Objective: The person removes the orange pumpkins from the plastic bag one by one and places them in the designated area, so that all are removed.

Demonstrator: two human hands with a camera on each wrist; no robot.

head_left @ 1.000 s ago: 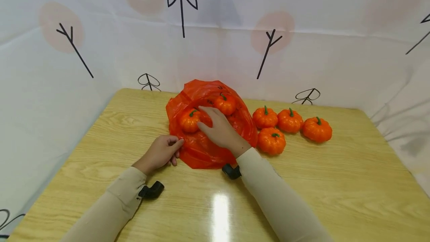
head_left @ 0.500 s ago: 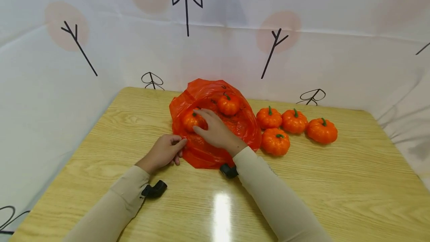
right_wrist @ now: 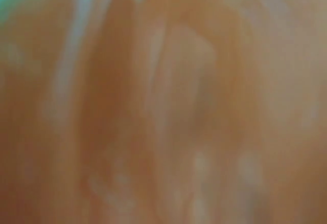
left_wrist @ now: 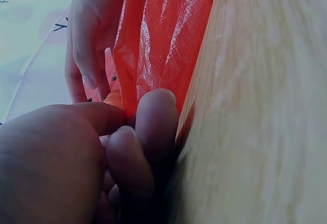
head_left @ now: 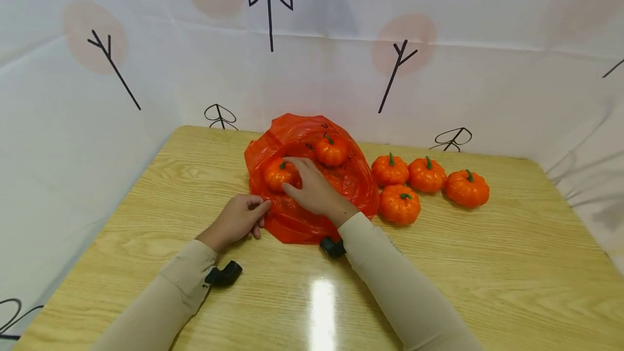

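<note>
A red plastic bag lies spread with its mouth open toward me on the table. Inside it sit two small orange pumpkins with green stems, a left one and a back one. My left hand pinches the bag's near left edge; in the left wrist view its thumb and fingertips meet at the red film. Reaching into the bag, my right hand has thumb and fingers curved round the right side of the left pumpkin. The right wrist view is too blurred to read.
Several more pumpkins stand right of the bag: a near one, two behind it and one farther right. The wooden table ends at a patterned cloth backdrop. A black wrist device sits at the left sleeve.
My right hand has shifted left, onto the left pumpkin, its fingers curving in more. The left hand keeps its hold on the bag edge. The head view has turned slightly.
</note>
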